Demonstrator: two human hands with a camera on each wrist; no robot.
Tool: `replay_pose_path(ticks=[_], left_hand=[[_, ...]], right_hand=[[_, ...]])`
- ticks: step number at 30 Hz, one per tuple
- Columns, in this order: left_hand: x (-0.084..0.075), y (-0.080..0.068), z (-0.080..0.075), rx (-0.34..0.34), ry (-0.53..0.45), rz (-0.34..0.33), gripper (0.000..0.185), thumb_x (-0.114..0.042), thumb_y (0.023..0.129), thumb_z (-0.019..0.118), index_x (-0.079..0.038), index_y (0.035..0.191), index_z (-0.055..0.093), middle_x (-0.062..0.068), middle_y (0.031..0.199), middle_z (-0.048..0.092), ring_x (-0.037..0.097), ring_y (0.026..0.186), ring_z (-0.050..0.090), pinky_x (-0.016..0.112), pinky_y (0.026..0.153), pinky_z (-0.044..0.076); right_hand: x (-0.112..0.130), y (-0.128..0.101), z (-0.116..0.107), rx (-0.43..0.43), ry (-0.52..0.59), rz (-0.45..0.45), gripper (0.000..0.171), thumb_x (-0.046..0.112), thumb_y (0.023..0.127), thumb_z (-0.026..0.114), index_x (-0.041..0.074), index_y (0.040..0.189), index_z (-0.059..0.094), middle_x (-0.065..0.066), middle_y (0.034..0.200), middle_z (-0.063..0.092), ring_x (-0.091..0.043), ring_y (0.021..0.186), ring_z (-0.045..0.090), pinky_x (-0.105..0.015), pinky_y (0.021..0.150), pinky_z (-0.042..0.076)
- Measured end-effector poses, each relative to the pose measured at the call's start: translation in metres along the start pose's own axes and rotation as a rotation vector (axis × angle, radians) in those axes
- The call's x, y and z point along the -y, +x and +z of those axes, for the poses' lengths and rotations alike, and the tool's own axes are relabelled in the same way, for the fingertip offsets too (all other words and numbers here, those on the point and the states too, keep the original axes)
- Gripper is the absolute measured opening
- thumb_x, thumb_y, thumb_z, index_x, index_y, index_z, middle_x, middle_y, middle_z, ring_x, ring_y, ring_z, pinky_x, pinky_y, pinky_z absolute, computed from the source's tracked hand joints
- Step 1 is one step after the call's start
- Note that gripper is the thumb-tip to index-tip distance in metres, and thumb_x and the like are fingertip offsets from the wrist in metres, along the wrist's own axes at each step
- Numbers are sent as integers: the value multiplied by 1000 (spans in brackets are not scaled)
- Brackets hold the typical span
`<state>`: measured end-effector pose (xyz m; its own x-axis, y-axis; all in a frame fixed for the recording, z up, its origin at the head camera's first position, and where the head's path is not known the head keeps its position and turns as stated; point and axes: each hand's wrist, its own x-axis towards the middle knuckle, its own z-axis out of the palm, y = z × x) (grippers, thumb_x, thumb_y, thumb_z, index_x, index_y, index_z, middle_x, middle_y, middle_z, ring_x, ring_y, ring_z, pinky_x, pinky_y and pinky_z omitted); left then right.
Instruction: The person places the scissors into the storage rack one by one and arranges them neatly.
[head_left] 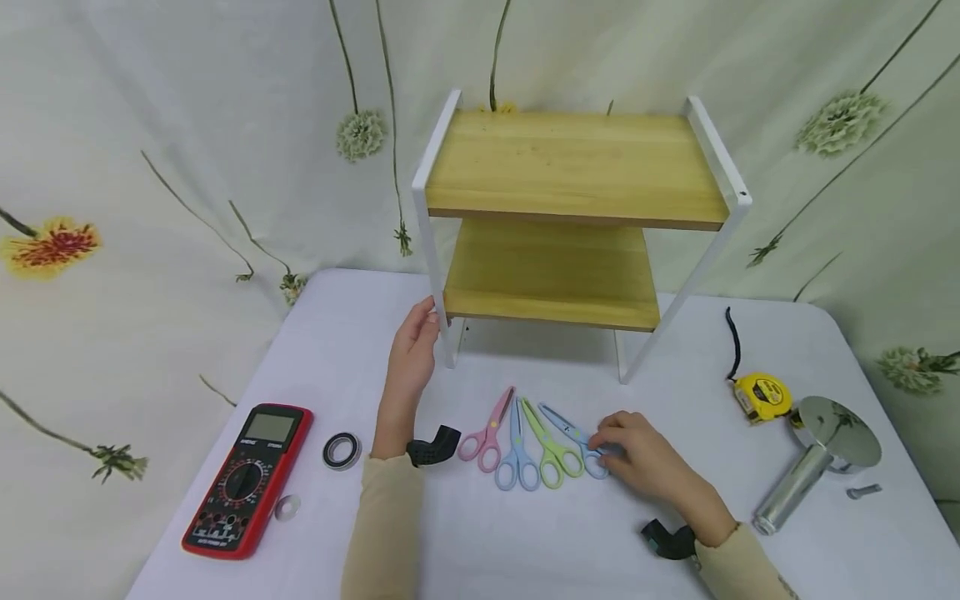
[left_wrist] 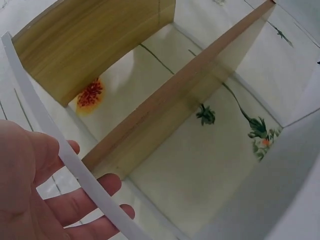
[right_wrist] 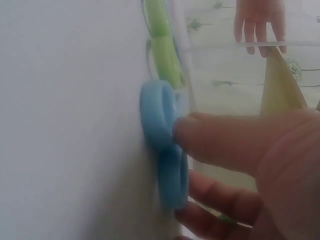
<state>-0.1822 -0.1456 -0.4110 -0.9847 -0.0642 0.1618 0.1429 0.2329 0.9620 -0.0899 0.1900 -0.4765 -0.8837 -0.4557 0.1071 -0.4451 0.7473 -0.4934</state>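
Note:
My left hand [head_left: 411,346] is at the left white upright of a two-tier wooden shelf [head_left: 573,162]. In the left wrist view, its fairly straight fingers [left_wrist: 72,205] lie across the far side of the white upright [left_wrist: 82,175], tips showing past its edge. At the right end of a row of scissors, my right hand [head_left: 641,454] pinches the handle loops of the darker blue scissors [head_left: 566,425]. The right wrist view shows the thumb [right_wrist: 215,135] against one blue loop [right_wrist: 156,112]. Beside it lie green scissors [head_left: 551,446], light blue scissors [head_left: 516,454] and pink scissors [head_left: 491,433].
On the left lie a red multimeter [head_left: 247,483], a black-rimmed ring [head_left: 341,451] and a small clear roll [head_left: 287,507]. To the right are a yellow tape measure [head_left: 761,397], a shiny metal cylinder with a round disc [head_left: 795,487] and a small bolt [head_left: 864,492]. A flowered curtain hangs behind.

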Motion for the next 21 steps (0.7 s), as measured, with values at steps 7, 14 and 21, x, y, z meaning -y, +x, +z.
replay_pose_path(ticks=[7,14,21], left_hand=[[8,7,6,-3,-85,-26,34,-14,110,38,-2,135,59,27,125,65,34,120,61,52,113,43],[13,5,4,2,-132,-32,34,-14,111,37,0,134,58,28,124,64,31,117,61,51,112,44],[10,7,4,-1,-89,-33,33,-16,110,40,-5,134,59,26,121,66,34,118,62,48,107,44]], right_hand=[[1,-2,7,-48,-54,18,15,9,82,81,20,91,76,-3,102,68,-20,94,59,-38,82,53],[1,-3,18,-141,-51,16,22,6,75,84,21,84,70,2,97,66,-18,91,59,-38,80,52],[4,0,15,-112,-2,109,27,6,72,78,17,91,62,4,89,57,-11,82,50,-30,73,46]])
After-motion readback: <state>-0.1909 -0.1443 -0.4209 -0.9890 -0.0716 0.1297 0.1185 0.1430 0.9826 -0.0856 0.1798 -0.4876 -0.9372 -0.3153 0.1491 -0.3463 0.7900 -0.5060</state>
